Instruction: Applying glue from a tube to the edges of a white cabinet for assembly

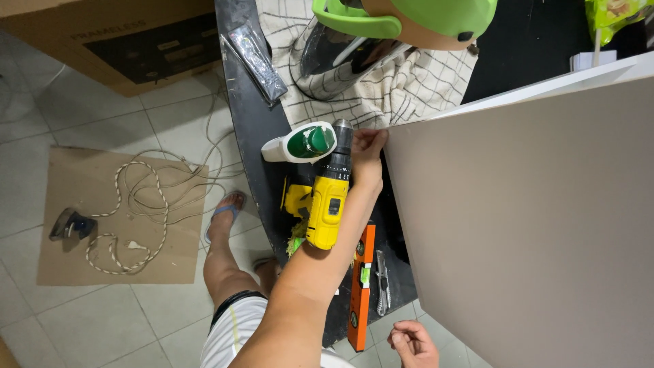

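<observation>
Two hands work at centre frame: the left hand pinches the corner of a large pale grey flat panel, while the right hand hangs loosely curled, empty. Pinched so thinly, the panel could slip onto the yellow cordless drill just beside it.

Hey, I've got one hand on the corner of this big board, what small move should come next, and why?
Probably bring the right hand up to the large grey board's lower edge: only the left hand grips its corner, beside the yellow drill, so the board looks under-supported.
</observation>
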